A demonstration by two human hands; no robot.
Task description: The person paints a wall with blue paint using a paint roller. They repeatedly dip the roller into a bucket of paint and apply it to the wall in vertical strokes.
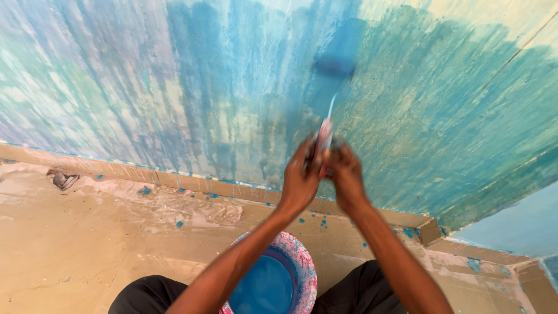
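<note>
Both hands grip the red handle of a paint roller [340,53] held up against the wall. My left hand [300,177] wraps the handle from the left, and my right hand [345,177] wraps it from the right. The roller's blue-soaked sleeve presses on the wall [192,87], which is streaked with blue paint over a pale older coat. A thin metal rod joins the sleeve to the handle. A bucket [302,261] with a pink-speckled rim holds blue paint and sits on the floor between my knees.
A tan skirting strip [145,174] runs along the wall's foot. Blue drips dot the dusty tan floor [87,232]. The wall turns a corner at the right [442,227], with a lighter blue surface beyond. My dark trousers show at the bottom edge.
</note>
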